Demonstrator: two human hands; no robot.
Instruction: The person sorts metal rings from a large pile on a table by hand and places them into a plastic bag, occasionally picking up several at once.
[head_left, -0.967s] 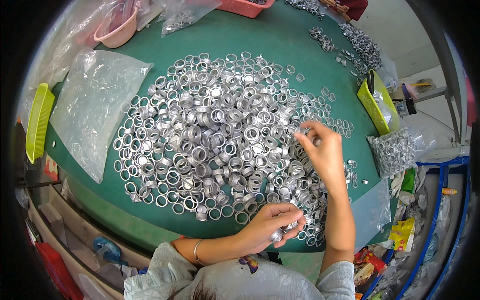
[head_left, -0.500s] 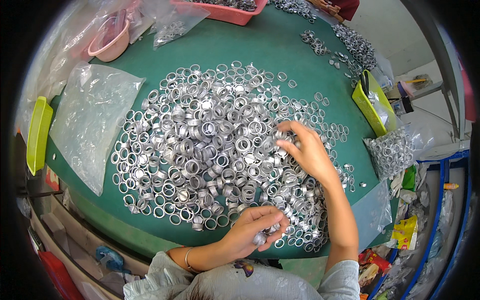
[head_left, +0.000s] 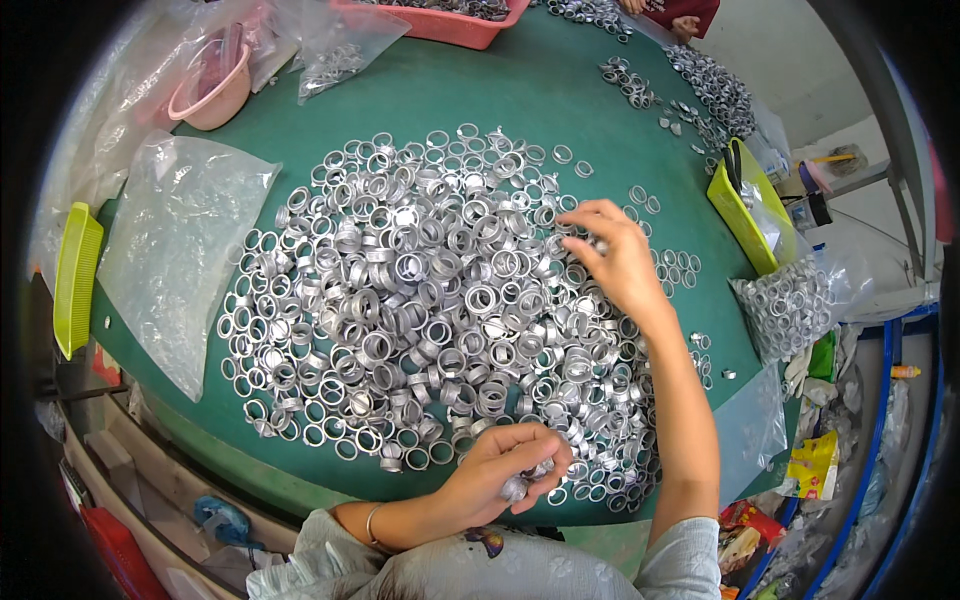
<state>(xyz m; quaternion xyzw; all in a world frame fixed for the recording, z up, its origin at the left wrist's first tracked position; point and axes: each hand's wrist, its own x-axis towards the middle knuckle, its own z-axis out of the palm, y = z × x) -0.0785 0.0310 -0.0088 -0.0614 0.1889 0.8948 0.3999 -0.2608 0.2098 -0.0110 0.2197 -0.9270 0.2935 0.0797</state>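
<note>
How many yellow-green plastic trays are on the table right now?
2. One yellow-green tray sits at the table's left edge beside a flat clear bag; the other tray is at the right edge, partly covered by plastic. More may be hidden.

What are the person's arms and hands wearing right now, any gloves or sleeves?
No gloves: both the left hand and the right hand are bare, as are the forearms. A thin bracelet circles the left wrist. Short, light grey patterned sleeves end near the elbows.

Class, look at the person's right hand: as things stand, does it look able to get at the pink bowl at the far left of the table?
Probably not without leaning. The right hand rests on the heap of metal rings; the pink bowl sits across the table, beyond the heap.
</note>
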